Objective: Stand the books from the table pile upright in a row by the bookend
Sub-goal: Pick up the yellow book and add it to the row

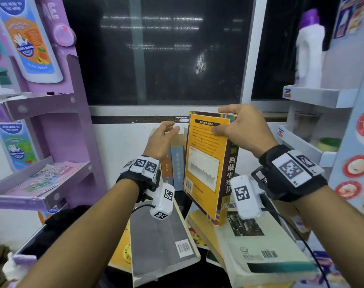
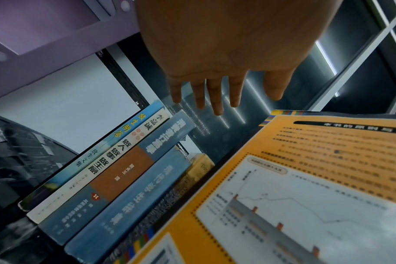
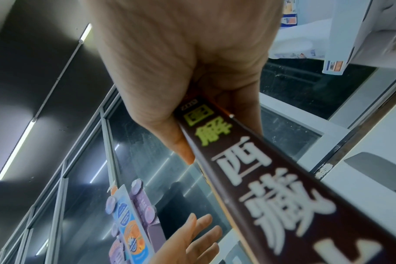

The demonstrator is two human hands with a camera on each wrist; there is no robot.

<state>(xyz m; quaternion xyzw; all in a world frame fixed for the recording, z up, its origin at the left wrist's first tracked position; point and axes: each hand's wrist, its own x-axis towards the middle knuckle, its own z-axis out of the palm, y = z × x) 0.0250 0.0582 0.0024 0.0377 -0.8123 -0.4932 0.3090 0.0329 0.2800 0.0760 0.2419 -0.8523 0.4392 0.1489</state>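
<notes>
My right hand [image 1: 237,123] grips the top of an orange-covered book with a dark brown spine [image 1: 206,163], thumb on the cover, fingers over the top edge. The book [image 3: 271,178] stands nearly upright, its lower end over the table pile. To its left, several books stand upright in a row [image 2: 115,178] by the wall, seen in the head view as the row [image 1: 175,163]. My left hand [image 1: 162,138] hovers over the row's top with straight, spread fingers [image 2: 215,96], holding nothing. The bookend is not visible.
Loose books lie flat on the table: a grey one [image 1: 162,240], a cream one [image 1: 260,248] and yellow ones beneath. A purple display rack [image 1: 58,121] stands at the left, white shelves [image 1: 314,96] at the right, a dark window behind.
</notes>
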